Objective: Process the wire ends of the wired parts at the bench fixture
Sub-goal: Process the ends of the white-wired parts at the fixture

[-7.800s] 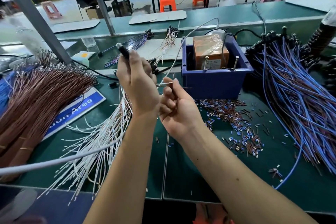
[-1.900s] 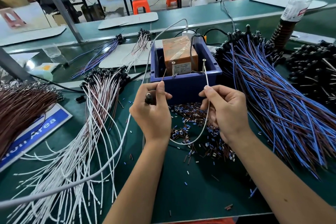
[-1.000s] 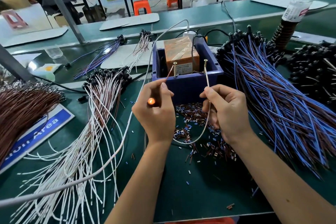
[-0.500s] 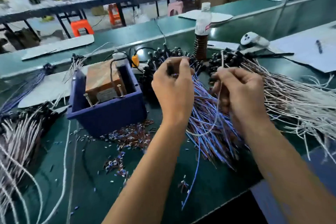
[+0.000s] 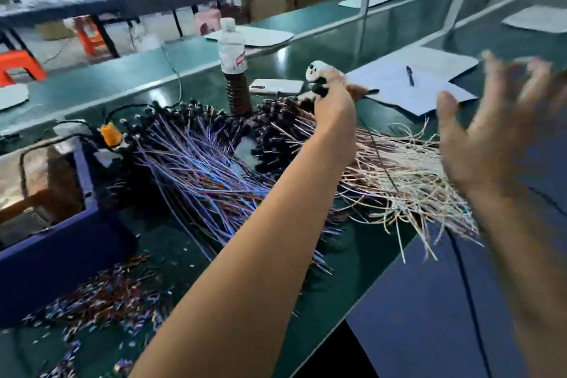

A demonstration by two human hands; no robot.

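At the far left, a blue box (image 5: 52, 242) is sitting on the green bench (image 5: 196, 258), and a brown block is being held inside it. A pile of tiny cut wire bits (image 5: 101, 307) is lying near the box, on the near side. Just right of the box, a bunch of blue wires (image 5: 196, 169) with black ends is spread out. Behind it, a bottle (image 5: 232, 70) is standing upright. The left hand (image 5: 333, 113) is stretched out over a second bunch, the white and brown wires (image 5: 408, 181), and is closed around a small black part at its far end. A panda toy (image 5: 317, 72) is lying just behind the hand. A pen (image 5: 410, 75) is resting on white paper (image 5: 429, 83) farther right. At the right, the right hand (image 5: 487, 132) is raised in the air with the fingers spread wide; nothing is being held in it, and it is blurred.
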